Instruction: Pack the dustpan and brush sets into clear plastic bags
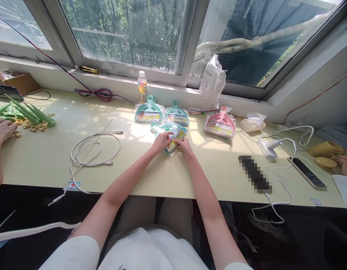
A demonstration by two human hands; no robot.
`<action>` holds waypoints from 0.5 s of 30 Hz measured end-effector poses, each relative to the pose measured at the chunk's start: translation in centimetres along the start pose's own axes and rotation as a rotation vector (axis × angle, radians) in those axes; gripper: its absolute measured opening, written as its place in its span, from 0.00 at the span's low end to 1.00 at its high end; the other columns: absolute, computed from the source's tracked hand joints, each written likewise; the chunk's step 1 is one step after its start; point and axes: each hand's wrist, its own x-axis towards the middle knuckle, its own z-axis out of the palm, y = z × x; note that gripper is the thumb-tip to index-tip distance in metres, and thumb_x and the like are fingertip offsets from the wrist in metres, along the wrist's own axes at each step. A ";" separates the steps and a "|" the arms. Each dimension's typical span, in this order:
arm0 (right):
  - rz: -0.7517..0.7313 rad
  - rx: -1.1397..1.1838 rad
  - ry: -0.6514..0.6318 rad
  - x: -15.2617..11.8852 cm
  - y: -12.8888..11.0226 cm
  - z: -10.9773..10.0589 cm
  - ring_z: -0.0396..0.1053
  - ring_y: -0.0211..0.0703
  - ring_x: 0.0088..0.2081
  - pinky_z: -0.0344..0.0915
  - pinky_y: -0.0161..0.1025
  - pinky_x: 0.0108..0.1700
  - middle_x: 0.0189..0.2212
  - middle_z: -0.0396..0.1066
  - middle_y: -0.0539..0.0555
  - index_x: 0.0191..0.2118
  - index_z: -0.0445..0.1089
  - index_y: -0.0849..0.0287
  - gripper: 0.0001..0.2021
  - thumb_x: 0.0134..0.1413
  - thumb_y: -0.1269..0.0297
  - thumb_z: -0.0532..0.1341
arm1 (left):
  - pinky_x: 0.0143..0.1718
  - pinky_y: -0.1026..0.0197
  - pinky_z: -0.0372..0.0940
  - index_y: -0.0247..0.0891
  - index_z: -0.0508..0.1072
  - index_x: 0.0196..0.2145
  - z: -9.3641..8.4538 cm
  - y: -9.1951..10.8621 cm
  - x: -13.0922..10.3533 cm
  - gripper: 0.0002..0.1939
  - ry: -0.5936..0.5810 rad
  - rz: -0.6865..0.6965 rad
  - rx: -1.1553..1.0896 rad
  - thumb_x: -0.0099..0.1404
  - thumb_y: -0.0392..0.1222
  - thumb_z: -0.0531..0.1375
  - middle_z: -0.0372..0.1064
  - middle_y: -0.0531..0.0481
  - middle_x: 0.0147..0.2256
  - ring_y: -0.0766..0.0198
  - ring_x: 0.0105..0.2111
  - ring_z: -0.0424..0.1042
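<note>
Between my two hands is a mint-green dustpan-and-brush set in a clear bag with a yellow label, tilted over the table. My left hand grips its lower left side, thumb and fingers closed on the bag. At the lower right edge, my right hand pinches the same bag. Just beyond lie two more bagged green sets, one on the left and a smaller-looking one beside it. A pink bagged set lies farther right.
A bottle stands by the windowsill. White cable is coiled at left; a power strip, phone and tissue pack are at right. Co-workers' hands show at left beside green pieces and at right.
</note>
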 end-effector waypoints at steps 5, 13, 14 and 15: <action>0.034 0.109 -0.014 0.0 -0.1 0.3 0.75 0.44 0.36 0.75 0.40 0.39 0.32 0.75 0.54 0.40 0.68 0.61 0.06 0.56 0.74 0.58 | 0.34 0.62 0.63 0.42 0.74 0.47 -0.4 0.8 -0.3 0.16 -0.063 -0.107 0.043 0.60 0.36 0.58 0.74 0.53 0.32 0.62 0.33 0.73; 0.074 0.132 0.118 0.8 0.3 0.9 0.75 0.44 0.31 0.75 0.42 0.35 0.29 0.74 0.50 0.39 0.66 0.58 0.10 0.50 0.76 0.59 | 0.39 0.58 0.63 0.40 0.72 0.41 -0.3 2.6 0.0 0.09 -0.048 -0.224 0.274 0.66 0.41 0.54 0.75 0.47 0.38 0.56 0.42 0.73; 0.079 0.135 0.135 0.9 0.4 0.9 0.74 0.43 0.30 0.75 0.42 0.34 0.28 0.74 0.50 0.38 0.66 0.58 0.09 0.50 0.76 0.59 | 0.41 0.58 0.63 0.40 0.72 0.40 -0.4 2.7 0.1 0.09 -0.047 -0.203 0.302 0.66 0.40 0.54 0.75 0.47 0.39 0.55 0.43 0.72; 0.084 0.136 0.146 1.0 0.5 1.0 0.74 0.43 0.29 0.74 0.41 0.33 0.27 0.74 0.50 0.38 0.66 0.58 0.09 0.50 0.75 0.58 | 0.41 0.58 0.63 0.40 0.72 0.39 -0.5 2.8 0.3 0.09 -0.049 -0.182 0.328 0.67 0.39 0.53 0.75 0.46 0.39 0.55 0.44 0.72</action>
